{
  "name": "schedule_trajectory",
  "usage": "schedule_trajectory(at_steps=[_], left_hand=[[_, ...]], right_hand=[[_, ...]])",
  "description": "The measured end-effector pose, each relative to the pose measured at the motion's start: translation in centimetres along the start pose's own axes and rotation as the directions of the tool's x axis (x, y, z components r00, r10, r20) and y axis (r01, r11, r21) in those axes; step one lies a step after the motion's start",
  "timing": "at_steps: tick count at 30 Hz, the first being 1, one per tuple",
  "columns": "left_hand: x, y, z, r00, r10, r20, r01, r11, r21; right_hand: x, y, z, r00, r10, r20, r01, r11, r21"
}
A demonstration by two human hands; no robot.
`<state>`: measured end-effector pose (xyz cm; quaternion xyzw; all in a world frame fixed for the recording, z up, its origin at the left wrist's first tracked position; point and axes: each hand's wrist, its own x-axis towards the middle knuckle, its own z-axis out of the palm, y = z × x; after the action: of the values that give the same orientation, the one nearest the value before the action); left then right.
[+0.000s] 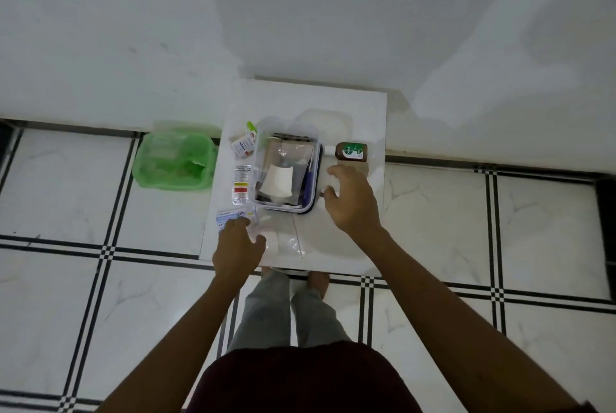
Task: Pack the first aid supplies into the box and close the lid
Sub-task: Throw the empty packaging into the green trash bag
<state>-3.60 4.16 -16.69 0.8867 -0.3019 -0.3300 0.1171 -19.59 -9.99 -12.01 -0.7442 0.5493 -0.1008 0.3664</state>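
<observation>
Nearest, at six o'clock on the white table (350,246), the left hand (238,251) reaches with fingers spread toward a blue-white packet (230,216), gripping nothing. The right hand (353,201), also open and empty, hovers at three o'clock of the clear plastic box (285,172), which is partly filled. Packing looks about half done: sachets at nine o'clock and the brown antiseptic bottle (350,151) at one o'clock remain outside, the lid not yet on.

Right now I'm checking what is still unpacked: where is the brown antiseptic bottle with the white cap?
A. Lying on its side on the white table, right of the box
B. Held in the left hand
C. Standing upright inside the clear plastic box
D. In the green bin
A: the brown antiseptic bottle lies on its side on the white table, just right of the clear plastic box, beyond the right hand.
</observation>
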Motion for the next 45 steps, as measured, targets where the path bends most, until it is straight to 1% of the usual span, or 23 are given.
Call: schedule_trajectory(at_steps=[2, 4, 5, 7, 9, 11, 12, 15, 18, 20, 21, 23, 25, 27, 28, 30, 32, 35, 37, 38, 40, 42, 45], left_hand=[[1.5, 0.2, -0.4, 0.994, 0.056, -0.097, -0.054, 0.998, 0.022], [3.2, 0.3, -0.9, 0.989, 0.086, -0.121, -0.083, 0.996, 0.031], [3.8, 0.3, -1.1, 0.991, 0.09, -0.097, -0.088, 0.996, 0.029], [4.6, -0.1, -0.8, 0.994, 0.109, 0.005, -0.109, 0.993, 0.043], [4.7, -0.7, 0.3, 0.975, 0.195, 0.104, -0.209, 0.965, 0.157], [4.7, -1.3, 1.5, 0.946, 0.274, 0.172, -0.316, 0.899, 0.302], [4.7, -1.5, 2.0, 0.933, 0.308, 0.183, -0.355, 0.867, 0.35], [5.0, -1.5, 2.9, 0.912, 0.369, 0.178, -0.41, 0.821, 0.397], [5.0, -1.1, 3.2, 0.907, 0.375, 0.189, -0.42, 0.823, 0.383], [4.9, -0.9, 3.0, 0.904, 0.37, 0.213, -0.423, 0.843, 0.332], [4.9, -0.8, 2.8, 0.905, 0.36, 0.228, -0.415, 0.866, 0.278], [4.9, -0.8, 2.1, 0.902, 0.33, 0.279, -0.384, 0.908, 0.166], [4.7, -0.8, 1.2, 0.886, 0.32, 0.335, -0.375, 0.92, 0.115], [4.6, -1.0, 0.1, 0.876, 0.306, 0.374, -0.356, 0.932, 0.07], [4.5, -1.1, -0.6, 0.872, 0.302, 0.386, -0.343, 0.939, 0.039], [4.3, -1.2, -2.3, 0.862, 0.305, 0.405, -0.323, 0.946, -0.024], [4.1, -1.2, -4.5, 0.855, 0.312, 0.415, -0.311, 0.948, -0.072], [3.5, -1.0, -8.9, 0.868, 0.271, 0.416, -0.225, 0.961, -0.158], [3.1, -0.9, -12.2, 0.889, 0.237, 0.392, -0.13, 0.951, -0.281], [3.0, -0.9, -13.7, 0.907, 0.222, 0.358, -0.085, 0.929, -0.359], [3.2, -1.1, -16.5, 0.957, 0.181, 0.226, -0.045, 0.864, -0.502], [4.5, -1.7, -18.1, 0.993, 0.088, 0.082, -0.022, 0.803, -0.595], [8.2, -3.4, -19.8, 0.997, -0.058, -0.052, 0.012, 0.776, -0.63]], right_hand=[[0.6, 0.7, 0.6, 0.998, 0.004, -0.062, -0.003, 1.0, 0.017], [1.3, 1.0, 1.4, 0.992, 0.009, -0.125, -0.003, 0.999, 0.045], [1.6, 1.0, 1.8, 0.988, 0.004, -0.154, 0.005, 0.998, 0.056], [2.3, 0.4, 2.8, 0.98, -0.029, -0.197, 0.042, 0.997, 0.058], [2.8, -0.5, 3.7, 0.97, -0.078, -0.228, 0.085, 0.996, 0.022], [3.5, -1.3, 4.8, 0.967, -0.113, -0.229, 0.106, 0.993, -0.044], [3.9, -1.5, 5.3, 0.967, -0.127, -0.22, 0.104, 0.988, -0.11], [4.8, -2.4, 6.1, 0.976, -0.113, -0.185, 0.04, 0.932, -0.36], [5.5, -3.7, 6.0, 0.993, -0.007, -0.121, -0.06, 0.839, -0.541], [6.0, -4.3, 6.1, 0.997, 0.022, -0.072, -0.063, 0.769, -0.636], [6.2, -4.6, 6.4, 0.998, 0.038, -0.042, -0.056, 0.739, -0.672], [6.6, -4.9, 7.0, 0.997, 0.076, -0.004, -0.057, 0.708, -0.704], [7.0, -4.9, 7.2, 0.995, 0.099, -0.012, -0.079, 0.715, -0.695], [7.2, -4.9, 7.0, 0.993, 0.104, -0.058, -0.117, 0.772, -0.624], [7.4, -4.8, 6.9, 0.989, 0.126, -0.084, -0.151, 0.821, -0.55], [7.5, -5.0, 6.4, 0.972, 0.196, -0.133, -0.23, 0.912, -0.34], [7.6, -5.7, 5.3, 0.95, 0.257, -0.177, -0.282, 0.95, -0.133], [7.5, -7.4, 2.4, 0.933, 0.333, -0.136, -0.305, 0.932, 0.195], [7.7, -8.8, 0.7, 0.932, 0.353, -0.078, -0.299, 0.874, 0.382], [7.9, -9.7, 0.1, 0.939, 0.34, -0.048, -0.285, 0.85, 0.444], [8.6, -12.1, -0.3, 0.965, 0.261, 0.002, -0.225, 0.83, 0.51], [9.1, -14.4, 0.1, 0.98, 0.196, 0.034, -0.184, 0.833, 0.521], [10.4, -17.7, 2.8, 0.99, 0.126, 0.062, -0.14, 0.866, 0.479]])
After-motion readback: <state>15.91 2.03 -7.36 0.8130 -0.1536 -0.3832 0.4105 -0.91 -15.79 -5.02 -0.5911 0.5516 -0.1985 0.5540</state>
